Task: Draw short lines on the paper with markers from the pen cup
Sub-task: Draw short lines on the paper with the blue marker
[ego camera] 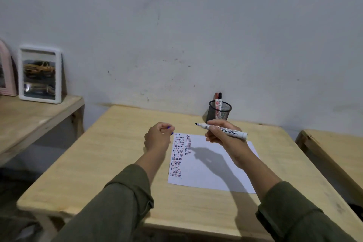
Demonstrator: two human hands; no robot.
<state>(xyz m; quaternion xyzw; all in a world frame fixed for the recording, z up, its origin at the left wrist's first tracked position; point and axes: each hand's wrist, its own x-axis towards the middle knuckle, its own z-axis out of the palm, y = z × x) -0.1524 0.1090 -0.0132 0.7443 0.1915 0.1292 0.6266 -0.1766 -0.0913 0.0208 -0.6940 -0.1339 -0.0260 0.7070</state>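
Sleeves frame the bench [110, 163]; right hand [222, 137] pinches an uncapped marker [224, 129] above the paper [214, 165], left hand [158, 138] closed on its blue cap [170, 128]. Two columns drawn (most blank); two markers wait in the pen cup [220, 112]

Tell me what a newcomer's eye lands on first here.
First, the uncapped marker held in the right hand above the white paper, whose left side carries columns of short lines. Next, the mesh pen cup by the wall, and the left hand pinching a blue cap.
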